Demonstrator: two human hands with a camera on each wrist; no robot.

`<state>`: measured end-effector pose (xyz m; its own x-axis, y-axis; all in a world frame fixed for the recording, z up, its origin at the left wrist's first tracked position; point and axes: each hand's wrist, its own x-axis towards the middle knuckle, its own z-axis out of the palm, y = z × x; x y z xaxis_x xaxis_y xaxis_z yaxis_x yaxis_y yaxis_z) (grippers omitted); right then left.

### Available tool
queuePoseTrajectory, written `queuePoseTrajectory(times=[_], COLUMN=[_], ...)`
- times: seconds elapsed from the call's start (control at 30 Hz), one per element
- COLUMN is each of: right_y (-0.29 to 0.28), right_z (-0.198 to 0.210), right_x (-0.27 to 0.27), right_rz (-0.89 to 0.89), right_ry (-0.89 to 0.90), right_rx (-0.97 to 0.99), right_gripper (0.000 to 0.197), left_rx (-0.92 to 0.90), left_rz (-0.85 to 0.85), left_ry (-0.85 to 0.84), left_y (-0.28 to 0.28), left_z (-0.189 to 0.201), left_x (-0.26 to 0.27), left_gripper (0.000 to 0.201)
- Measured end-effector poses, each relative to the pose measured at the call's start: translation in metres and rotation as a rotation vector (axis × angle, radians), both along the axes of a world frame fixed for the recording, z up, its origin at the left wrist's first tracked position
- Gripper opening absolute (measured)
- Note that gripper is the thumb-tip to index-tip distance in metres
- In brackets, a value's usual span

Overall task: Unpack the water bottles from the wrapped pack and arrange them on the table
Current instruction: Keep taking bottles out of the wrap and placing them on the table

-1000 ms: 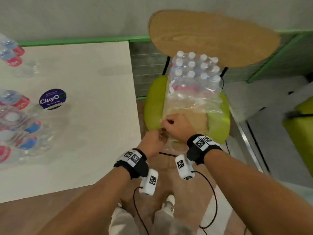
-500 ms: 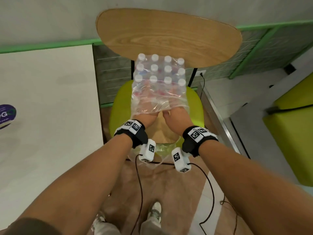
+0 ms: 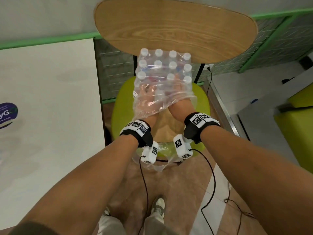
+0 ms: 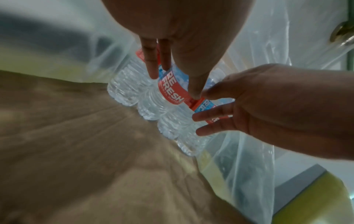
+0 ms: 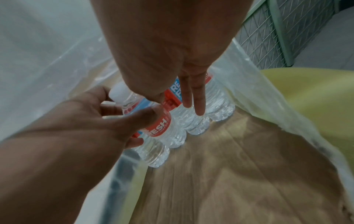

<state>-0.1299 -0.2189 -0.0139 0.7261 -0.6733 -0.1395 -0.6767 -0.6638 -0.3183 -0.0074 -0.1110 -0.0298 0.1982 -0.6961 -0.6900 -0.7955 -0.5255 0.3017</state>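
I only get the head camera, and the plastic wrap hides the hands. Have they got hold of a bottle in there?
Observer: Yes. The right wrist view shows the left hand curled round the end bottle of the front row.
Operator: And the other one?
Observer: The right hand grips nothing; its straight fingers lie against the neighbouring bottles.
Operator: Any writing on them?
Observer: Red and blue labels reading REFRESH.

The pack (image 3: 163, 77) stood on a chair seat, its clear wrap (image 3: 152, 106) torn open at the near end. Upright clear bottles (image 4: 153, 97) with white caps and red-and-blue labels filled it, perhaps eleven, the wrap blurring the count.
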Motion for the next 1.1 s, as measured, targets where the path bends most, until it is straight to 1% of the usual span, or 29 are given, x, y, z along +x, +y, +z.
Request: queuePoseTrajectory(times=[0.03,0.07,0.1,0.13,0.17,0.2,0.23,0.27,0.33,0.4,0.5,0.6,0.67,0.77,0.8,0.83,0.87,0.9,0.97,1.0,1.1], right_y=[-0.004,-0.008,-0.013,-0.016,-0.018,-0.018,-0.018,-0.017,-0.014,-0.011,-0.001,0.020,0.036,0.065,0.076,0.084,0.094,0.104,0.124,0.134,0.166], right_z=[-0.001,-0.004,-0.008,-0.009,-0.009,-0.004,-0.004,-0.001,-0.001,0.000,0.003,0.009,0.011,0.016,0.020,0.016,0.017,0.018,0.024,0.027,0.029], right_x=[0.003,0.006,0.009,0.012,0.014,0.016,0.017,0.020,0.022,0.022,0.013,-0.005,-0.015,-0.025,-0.026,-0.027,-0.025,-0.022,-0.012,-0.004,0.031], right_rz=[-0.017,-0.025,-0.029,-0.049,-0.072,-0.094,-0.110,-0.123,-0.155,-0.173,-0.212,-0.147,-0.118,-0.070,-0.066,-0.073,-0.073,-0.051,-0.007,0.020,0.112], right_ry=[-0.016,-0.021,-0.018,0.006,0.033,0.038,0.025,0.045,0.074,0.090,0.100,0.101,0.136,0.087,0.036,-0.087,-0.174,-0.218,-0.253,-0.269,-0.337], right_rx=[-0.024,-0.037,-0.043,-0.024,-0.007,-0.010,-0.014,0.000,0.013,0.001,0.135,0.210,0.238,0.124,0.119,0.117,0.133,0.149,0.182,0.183,0.204], right_gripper=[0.034,0.044,0.054,0.059,0.056,0.046,0.038,0.033,0.033,0.035,0.034,0.036,0.037,0.040,0.043,0.040,0.033,0.031,0.045,0.046,0.037], left_rx=[-0.012,-0.053,-0.141,-0.236,-0.324,-0.426,-0.529,-0.653,-0.811,-0.866,-0.906,-0.935,-0.968,-0.989,-0.992,-0.998,-1.015,-1.030,-1.055,-1.074,-1.086], left_rz=[-0.004,0.059,0.185,0.226,0.234,0.238,0.250,0.286,0.299,0.321,0.360,0.376,0.379,0.419,0.450,0.486,0.540,0.607,0.749,0.802,0.948], left_ry=[-0.023,-0.031,-0.007,0.018,0.018,0.009,-0.019,-0.017,-0.006,0.012,0.002,0.002,0.069,0.134,0.136,0.132,0.128,0.125,0.116,0.103,0.035], left_y=[-0.001,0.000,0.002,0.005,0.010,0.018,0.022,0.026,0.035,0.042,0.053,0.064,0.078,0.111,0.124,0.137,0.150,0.163,0.188,0.200,0.240], left_z=[-0.007,-0.010,-0.010,-0.008,-0.008,-0.005,-0.008,-0.011,-0.013,-0.013,-0.006,-0.002,0.001,0.003,0.003,0.005,0.005,0.005,0.008,0.009,0.013], left_x=[0.000,-0.002,-0.006,-0.007,-0.008,-0.010,-0.010,-0.011,-0.012,-0.012,-0.011,-0.009,-0.010,-0.018,-0.021,-0.025,-0.025,-0.024,-0.016,-0.008,0.024], left_gripper=[0.076,0.061,0.054,0.050,0.043,0.037,0.036,0.036,0.032,0.034,0.038,0.042,0.045,0.054,0.057,0.057,0.057,0.055,0.052,0.051,0.050])
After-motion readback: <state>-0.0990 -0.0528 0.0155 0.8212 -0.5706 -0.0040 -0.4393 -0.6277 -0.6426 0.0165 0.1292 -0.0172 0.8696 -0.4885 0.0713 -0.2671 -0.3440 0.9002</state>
